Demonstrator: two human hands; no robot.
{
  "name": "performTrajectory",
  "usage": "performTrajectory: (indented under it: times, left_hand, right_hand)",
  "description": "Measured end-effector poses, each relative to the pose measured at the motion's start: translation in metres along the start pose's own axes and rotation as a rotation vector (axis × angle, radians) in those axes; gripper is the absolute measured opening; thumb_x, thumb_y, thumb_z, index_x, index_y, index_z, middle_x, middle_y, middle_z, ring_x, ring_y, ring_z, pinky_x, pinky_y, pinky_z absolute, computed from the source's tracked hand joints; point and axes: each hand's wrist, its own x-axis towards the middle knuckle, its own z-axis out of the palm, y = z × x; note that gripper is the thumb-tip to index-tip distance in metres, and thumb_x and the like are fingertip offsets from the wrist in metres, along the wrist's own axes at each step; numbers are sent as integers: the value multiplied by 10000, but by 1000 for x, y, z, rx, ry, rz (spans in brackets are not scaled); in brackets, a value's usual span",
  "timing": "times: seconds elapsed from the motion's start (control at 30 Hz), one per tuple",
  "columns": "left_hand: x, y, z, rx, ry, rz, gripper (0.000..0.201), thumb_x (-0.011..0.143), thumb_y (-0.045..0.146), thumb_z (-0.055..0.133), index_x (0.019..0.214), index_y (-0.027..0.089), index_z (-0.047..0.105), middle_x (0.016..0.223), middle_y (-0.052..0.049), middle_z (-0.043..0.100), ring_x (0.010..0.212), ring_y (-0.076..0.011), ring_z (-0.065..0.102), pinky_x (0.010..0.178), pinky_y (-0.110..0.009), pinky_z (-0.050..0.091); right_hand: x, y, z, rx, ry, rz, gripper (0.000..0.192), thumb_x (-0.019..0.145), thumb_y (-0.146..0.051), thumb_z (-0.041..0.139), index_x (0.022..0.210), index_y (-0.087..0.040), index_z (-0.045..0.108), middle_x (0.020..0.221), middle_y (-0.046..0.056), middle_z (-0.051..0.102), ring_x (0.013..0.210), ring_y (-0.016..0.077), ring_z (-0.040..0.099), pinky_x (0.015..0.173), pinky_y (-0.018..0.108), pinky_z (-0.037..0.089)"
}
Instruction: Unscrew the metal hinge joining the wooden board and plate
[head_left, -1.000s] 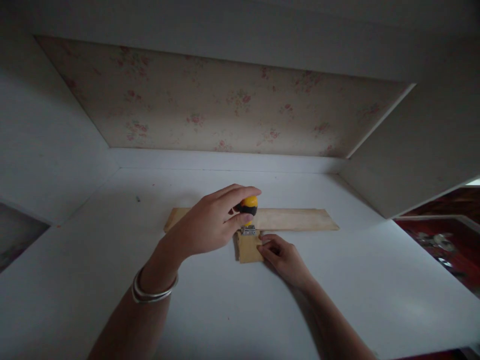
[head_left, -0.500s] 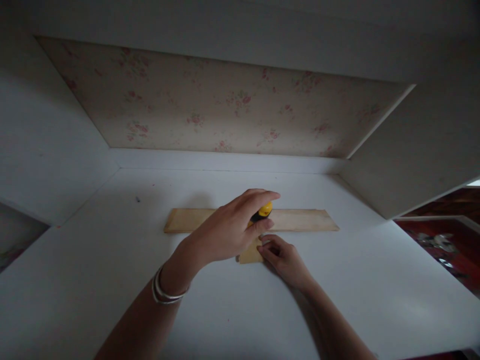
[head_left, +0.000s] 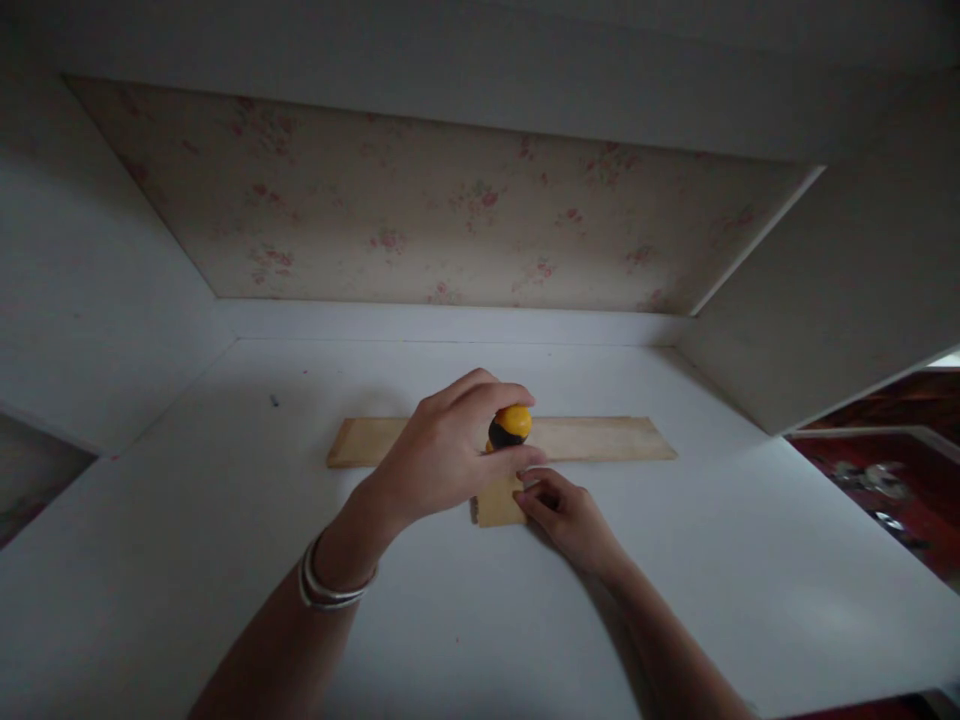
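Observation:
My left hand is curled around the yellow-and-black handle of a screwdriver, held upright over the wood. Its shaft and tip are hidden behind the hand. Under it, a small wooden piece lies on the white surface, against or close to the near edge of a long wooden board; I cannot tell whether they touch. The right hand has thumb and fingers pinched at the right edge of the small piece. Part of the long board is covered by my left hand.
The white tabletop is enclosed by white side panels and a low back ledge. Floral wallpaper shows behind. A tiny dark scrap lies at the left. Something red appears beyond the right edge.
My left fingers have rolled around the screwdriver handle and drawn slightly left, so more of its yellow-and-black top shows. The right hand and both wooden pieces stay in place.

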Motion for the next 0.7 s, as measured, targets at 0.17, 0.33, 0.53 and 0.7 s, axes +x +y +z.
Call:
performTrajectory:
  times: [0.17,0.33,0.53,0.7]
  left_hand:
    - [1,1,14,106,6,42,329,952,353,517,1248,212,548,1162,-93,591,1047,-163,611,898,-305,546]
    - [1,4,6,132,-135,108,409,990,208,363,1396,184,399,1411,-102,502,1309,-179,471,1102,-366,430]
    - [2,3,-7,103,-119,73,340,970,163,389,1288,174,508,1285,-91,586,1195,-163,550,1036,-329,473]
    - [4,5,-11,72,-83,48,239,940,220,499,1171,182,553,1127,-81,628,1033,-159,612,913,-307,518]
  right_hand:
    - [0,2,0,15,-10,-8,300,878,-433,584,1103,-234,581,829,2,716,695,148,627,641,272,463]
    - [0,2,0,24,-7,-8,310,887,-455,571,1101,-232,584,847,13,720,701,153,633,644,280,474]
    - [0,3,0,30,-2,-4,322,883,-462,566,1103,-229,592,855,20,725,715,161,651,643,282,489]
    - [-1,1,1,-17,14,-11,316,892,-451,550,1109,-225,593,840,19,725,679,157,640,627,281,484]
